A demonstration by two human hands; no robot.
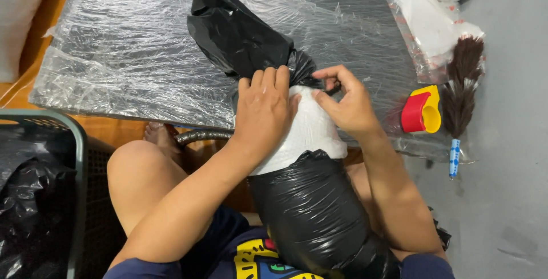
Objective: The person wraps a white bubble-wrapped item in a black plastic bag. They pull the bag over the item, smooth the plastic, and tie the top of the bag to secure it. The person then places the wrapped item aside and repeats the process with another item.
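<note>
Bundle: a long wrapped bundle (311, 199) lies in the person's lap, its near part in a black plastic bag, a band of white foam wrap (311, 133) showing in the middle.
Long axis: it runs from near, at the lap, to far and slightly left, ending in the gathered neck of a second black bag (237, 30) that flops onto the floor sheet.
Left hand: the left hand (264, 113) lies flat over the left side of the white band, fingers together and curled onto the bunched bag at the top; it presses and steadies, with no pinch visible.
Right hand: the right hand (345, 105) is on the right side of the band, thumb and forefinger closed on a fold of black plastic at the cinched neck (305, 70).
Key relation: the neck sits just beyond both sets of fingertips, on the far side; the right hand's fingers are on it, the left hand's just beside it.
Under it: a clear plastic sheet (125, 45) spread on the floor, far of the knees.
Right of scene: a red and yellow tape dispenser (421, 110) and a brown feather duster (461, 93), well apart from the hands.
Near left: a grey-green basket (77, 142) holding black plastic.
</note>
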